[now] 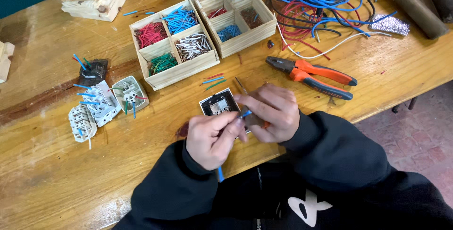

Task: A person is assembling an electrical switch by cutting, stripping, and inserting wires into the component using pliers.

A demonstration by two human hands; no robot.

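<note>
While the left hand [211,138] is pinching a blue wire [220,173], the right hand [271,112] is gripping a screwdriver [241,86] over a socket [218,105] on the table [71,173]

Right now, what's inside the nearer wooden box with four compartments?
The nearer wooden box holds cut wire pieces sorted by colour: red, blue, green and a pale mixed bundle. Its floor is covered by them.
</note>
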